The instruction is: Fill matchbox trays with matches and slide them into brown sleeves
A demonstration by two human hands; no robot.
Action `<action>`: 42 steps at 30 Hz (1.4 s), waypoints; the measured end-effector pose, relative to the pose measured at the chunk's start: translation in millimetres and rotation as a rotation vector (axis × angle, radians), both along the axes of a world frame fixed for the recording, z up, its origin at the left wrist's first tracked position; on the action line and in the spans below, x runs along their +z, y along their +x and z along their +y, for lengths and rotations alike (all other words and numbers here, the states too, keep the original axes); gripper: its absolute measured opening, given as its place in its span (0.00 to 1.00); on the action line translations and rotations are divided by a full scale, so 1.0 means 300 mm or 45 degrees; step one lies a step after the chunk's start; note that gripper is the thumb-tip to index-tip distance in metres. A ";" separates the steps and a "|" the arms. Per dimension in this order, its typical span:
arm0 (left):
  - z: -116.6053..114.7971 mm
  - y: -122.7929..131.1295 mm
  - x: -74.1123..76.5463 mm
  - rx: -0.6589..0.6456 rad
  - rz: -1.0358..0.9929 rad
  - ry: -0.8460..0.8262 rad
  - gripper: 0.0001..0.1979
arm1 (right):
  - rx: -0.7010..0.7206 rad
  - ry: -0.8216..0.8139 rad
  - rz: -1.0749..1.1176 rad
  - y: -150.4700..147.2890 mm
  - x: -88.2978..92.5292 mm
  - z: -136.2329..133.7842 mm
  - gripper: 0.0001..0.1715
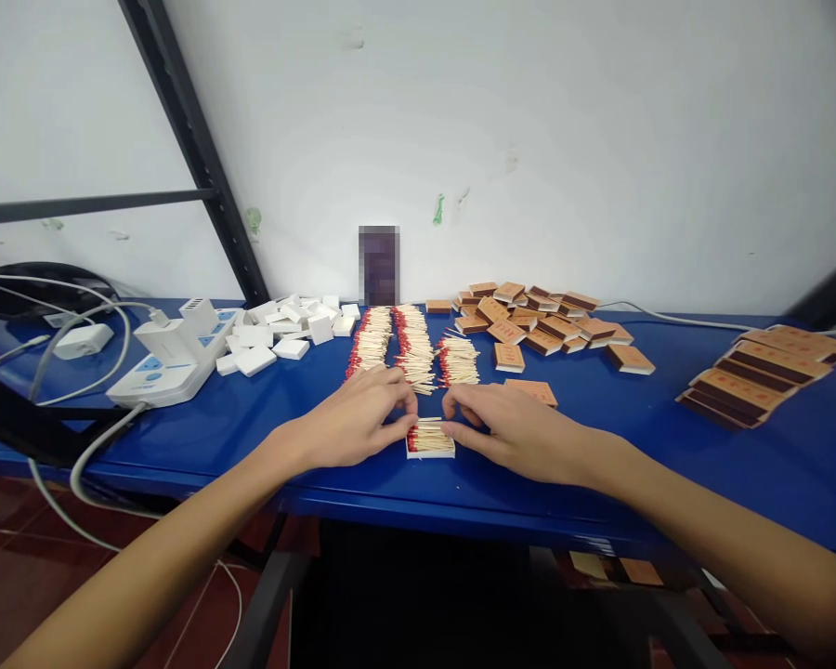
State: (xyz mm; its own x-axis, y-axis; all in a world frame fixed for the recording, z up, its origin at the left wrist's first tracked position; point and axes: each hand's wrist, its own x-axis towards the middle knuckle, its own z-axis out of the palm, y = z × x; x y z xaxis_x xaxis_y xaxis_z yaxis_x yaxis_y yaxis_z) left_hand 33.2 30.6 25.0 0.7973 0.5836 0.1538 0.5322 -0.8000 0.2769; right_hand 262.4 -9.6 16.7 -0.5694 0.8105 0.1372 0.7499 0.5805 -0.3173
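A small white tray filled with red-tipped matches [430,439] lies near the front edge of the blue table [669,446]. My left hand [352,420] rests on the table with its fingertips pinched against the tray's left end. My right hand [512,426] touches the tray's right end with curled fingers. Just behind my hands lie rows of loose matches [408,344], red heads in lines. An orange matchbox sleeve [531,391] lies close behind my right hand.
A heap of white inner trays [285,333] sits back left, beside a white power strip with chargers and cables [167,358]. Orange matchbox sleeves [543,321] are piled back right; a row of closed boxes [766,372] lies far right. A black shelf frame [195,149] leans at left.
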 end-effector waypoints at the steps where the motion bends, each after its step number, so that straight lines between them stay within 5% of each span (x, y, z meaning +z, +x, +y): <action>1: -0.006 -0.002 0.001 0.003 -0.013 -0.020 0.11 | -0.007 -0.005 0.004 -0.001 -0.004 0.002 0.12; 12: -0.036 0.022 -0.020 0.052 -0.086 -0.018 0.10 | -0.049 0.018 0.043 0.033 0.012 -0.011 0.11; 15: -0.056 0.011 -0.027 0.071 -0.107 0.002 0.16 | 0.010 0.093 0.070 0.054 0.012 -0.022 0.10; 25: -0.101 -0.001 -0.074 0.100 -0.140 -0.019 0.19 | 0.088 0.298 0.037 0.020 -0.072 -0.093 0.18; 33: -0.127 -0.028 -0.097 0.171 -0.254 -0.131 0.20 | -0.265 0.513 -0.132 0.173 -0.063 -0.079 0.20; 38: -0.119 -0.030 -0.097 0.161 -0.256 -0.186 0.19 | -0.451 0.404 -0.206 0.295 -0.098 -0.063 0.18; 42: -0.112 -0.023 -0.091 0.155 -0.276 -0.206 0.18 | -0.323 0.222 -0.023 0.241 -0.096 -0.117 0.11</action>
State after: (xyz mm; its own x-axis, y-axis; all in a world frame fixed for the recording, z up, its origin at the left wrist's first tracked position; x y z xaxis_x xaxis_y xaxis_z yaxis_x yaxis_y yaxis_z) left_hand 26.1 -2.9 -2.2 0.6790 0.7035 0.2100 0.5359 -0.6704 0.5131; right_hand 334.6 -44.6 -12.0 -0.3553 0.8922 0.2787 0.8826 0.4184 -0.2144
